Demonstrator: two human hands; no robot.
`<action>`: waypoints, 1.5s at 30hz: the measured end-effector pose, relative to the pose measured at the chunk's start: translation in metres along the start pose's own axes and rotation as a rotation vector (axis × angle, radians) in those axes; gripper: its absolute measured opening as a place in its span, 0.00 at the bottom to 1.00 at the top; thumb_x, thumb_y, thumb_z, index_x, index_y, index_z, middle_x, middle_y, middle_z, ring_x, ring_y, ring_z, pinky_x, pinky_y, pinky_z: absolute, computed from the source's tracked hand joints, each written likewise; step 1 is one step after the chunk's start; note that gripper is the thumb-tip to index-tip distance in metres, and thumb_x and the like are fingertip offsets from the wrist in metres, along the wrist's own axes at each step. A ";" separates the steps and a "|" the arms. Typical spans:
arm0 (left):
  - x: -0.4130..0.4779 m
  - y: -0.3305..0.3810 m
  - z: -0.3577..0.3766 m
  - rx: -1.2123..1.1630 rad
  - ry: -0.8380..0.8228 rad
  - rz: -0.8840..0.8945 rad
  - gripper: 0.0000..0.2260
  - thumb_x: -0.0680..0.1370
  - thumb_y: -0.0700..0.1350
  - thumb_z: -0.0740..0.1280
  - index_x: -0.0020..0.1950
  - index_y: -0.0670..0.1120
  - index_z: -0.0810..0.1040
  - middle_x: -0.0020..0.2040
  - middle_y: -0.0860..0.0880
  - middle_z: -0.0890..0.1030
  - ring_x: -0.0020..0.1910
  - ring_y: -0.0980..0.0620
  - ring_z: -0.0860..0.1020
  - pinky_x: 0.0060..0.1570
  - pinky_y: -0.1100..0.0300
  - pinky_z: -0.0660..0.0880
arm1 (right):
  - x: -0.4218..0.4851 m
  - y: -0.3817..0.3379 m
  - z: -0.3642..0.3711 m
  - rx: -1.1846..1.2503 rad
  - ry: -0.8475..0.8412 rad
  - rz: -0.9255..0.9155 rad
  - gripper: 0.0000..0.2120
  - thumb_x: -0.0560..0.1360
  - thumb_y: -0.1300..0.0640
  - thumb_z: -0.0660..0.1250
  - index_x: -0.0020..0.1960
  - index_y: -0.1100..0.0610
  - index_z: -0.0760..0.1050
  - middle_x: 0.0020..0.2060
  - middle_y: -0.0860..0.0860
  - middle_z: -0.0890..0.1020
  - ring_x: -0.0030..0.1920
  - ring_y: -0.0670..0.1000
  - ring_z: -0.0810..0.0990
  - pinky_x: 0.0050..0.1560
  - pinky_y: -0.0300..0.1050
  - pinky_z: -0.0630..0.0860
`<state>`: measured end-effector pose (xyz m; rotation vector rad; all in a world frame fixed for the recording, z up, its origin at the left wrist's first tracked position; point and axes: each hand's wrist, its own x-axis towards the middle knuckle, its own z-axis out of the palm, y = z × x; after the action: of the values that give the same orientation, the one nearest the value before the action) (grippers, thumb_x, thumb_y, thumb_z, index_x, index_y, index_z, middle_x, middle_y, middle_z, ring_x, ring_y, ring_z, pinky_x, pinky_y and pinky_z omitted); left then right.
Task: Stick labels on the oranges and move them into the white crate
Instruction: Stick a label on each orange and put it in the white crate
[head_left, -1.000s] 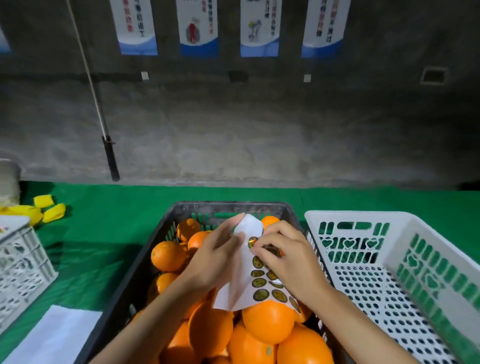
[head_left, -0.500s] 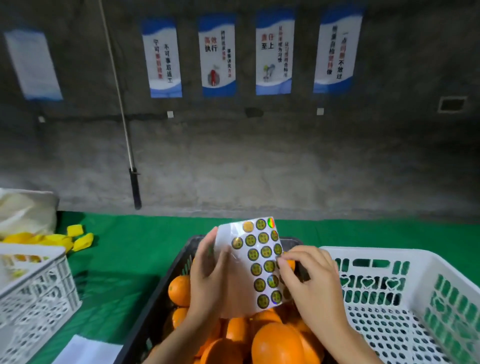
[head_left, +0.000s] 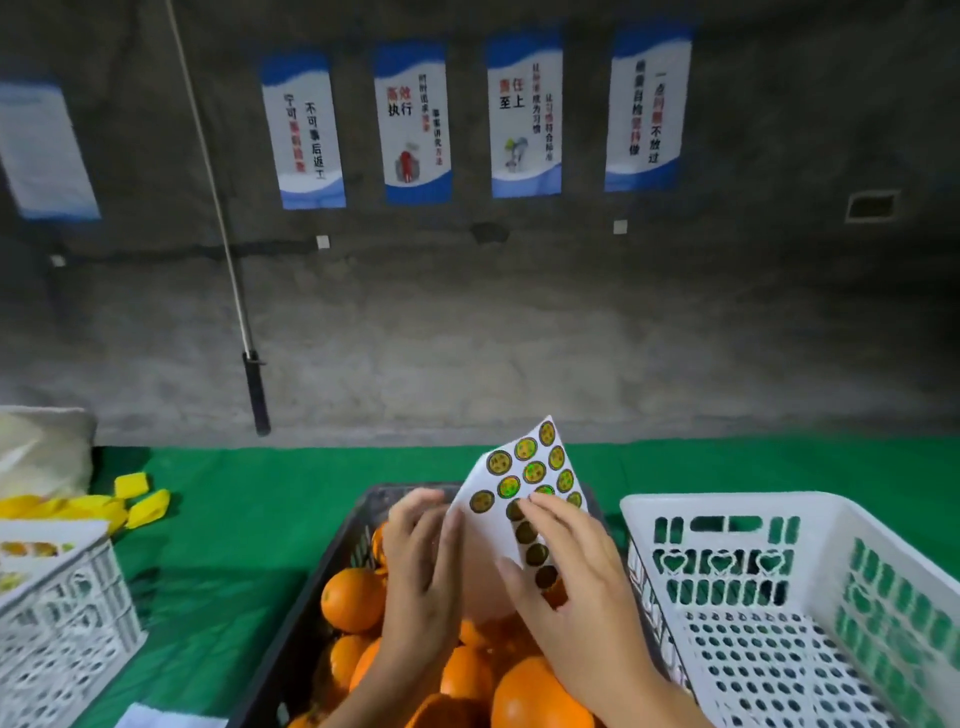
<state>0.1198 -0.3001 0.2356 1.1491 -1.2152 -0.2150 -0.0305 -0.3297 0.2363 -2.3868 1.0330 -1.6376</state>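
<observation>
Over the oranges in the dark crate at 6 o'clock: hold the label sheet taut in the left hand's pinch; with the right hand's loose fingertips, merely touching, lift one label by its rim, slowly. Afterwards, to the white crate at 3 o'clock.
</observation>
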 end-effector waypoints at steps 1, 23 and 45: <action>0.000 0.002 0.001 0.008 -0.029 0.014 0.08 0.82 0.47 0.62 0.50 0.55 0.81 0.56 0.55 0.76 0.60 0.50 0.75 0.61 0.48 0.73 | 0.000 -0.001 0.001 0.017 0.010 -0.009 0.21 0.77 0.41 0.63 0.67 0.48 0.75 0.64 0.41 0.75 0.65 0.40 0.70 0.66 0.34 0.67; -0.006 0.013 -0.002 0.014 -0.343 0.104 0.12 0.80 0.54 0.62 0.62 0.58 0.80 0.56 0.55 0.81 0.57 0.54 0.79 0.49 0.62 0.78 | -0.004 0.017 0.011 0.518 -0.011 0.305 0.14 0.71 0.53 0.75 0.56 0.55 0.85 0.52 0.35 0.83 0.56 0.36 0.81 0.56 0.30 0.76; -0.007 0.006 -0.004 0.181 -0.245 0.200 0.09 0.78 0.53 0.62 0.52 0.53 0.81 0.46 0.59 0.80 0.45 0.54 0.78 0.37 0.60 0.77 | -0.002 0.018 0.003 0.596 -0.128 0.252 0.10 0.81 0.58 0.67 0.58 0.57 0.84 0.55 0.44 0.85 0.60 0.43 0.81 0.60 0.41 0.78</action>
<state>0.1180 -0.2900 0.2358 1.1714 -1.5829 -0.0974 -0.0365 -0.3435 0.2261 -1.8581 0.6637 -1.4250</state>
